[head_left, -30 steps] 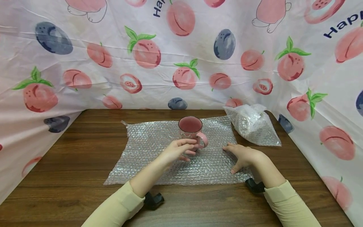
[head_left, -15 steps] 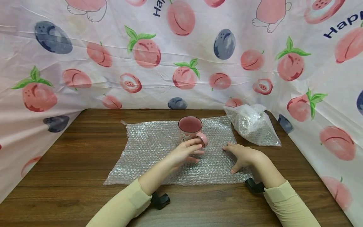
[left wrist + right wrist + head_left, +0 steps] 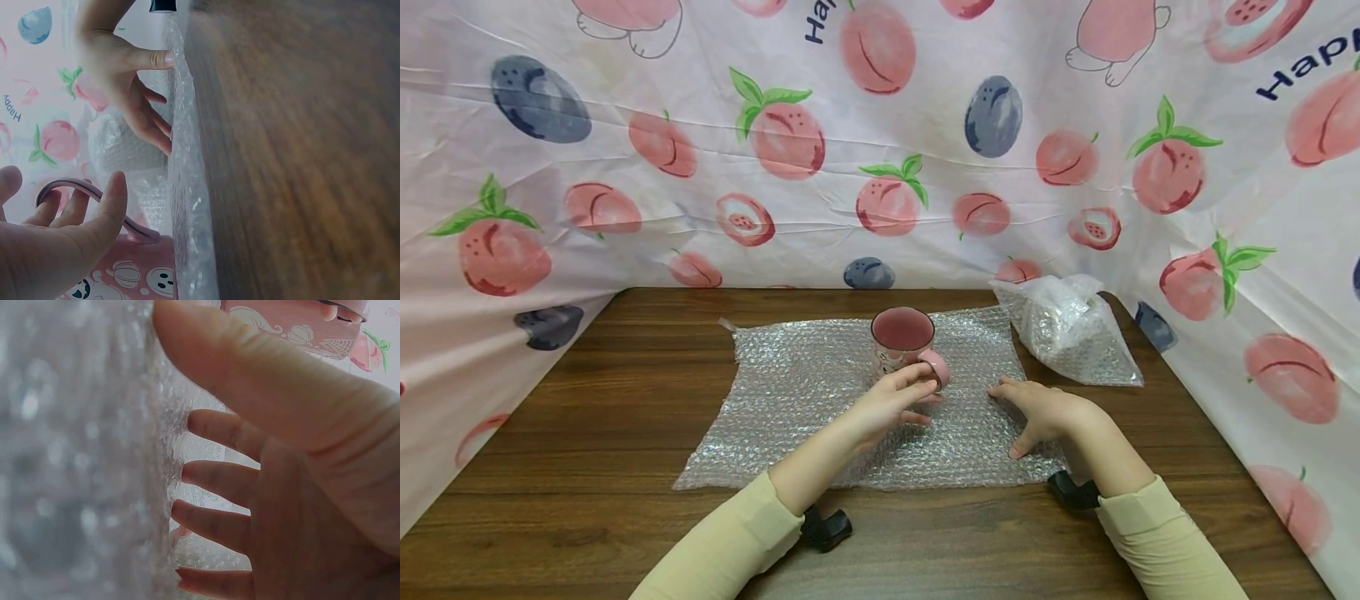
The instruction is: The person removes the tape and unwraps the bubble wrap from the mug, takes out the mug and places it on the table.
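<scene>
A pink mug (image 3: 891, 360) with a dark rim and ghost and pumpkin pictures stands upright on a clear bubble wrap sheet (image 3: 790, 400). My left hand (image 3: 887, 404) is at the mug's handle (image 3: 134, 228); some of its fingers pass through the loop in the left wrist view, with the lowest finger outside it. To the right, my right hand (image 3: 1048, 412) rests its spread fingertips and thumb on the right part of the sheet. The right wrist view shows those fingers (image 3: 222, 481) touching the wrap, with nothing gripped.
A bubble-wrapped bundle (image 3: 1067, 329) sits at the back right corner of the wooden table (image 3: 587, 433). A fruit-print curtain (image 3: 692, 192) encloses the back and sides. Black wrist devices (image 3: 825, 531) hang under both forearms.
My left hand has moved right along the mug, and its fingers have gone into the handle. The mug and my right hand have stayed in place.
</scene>
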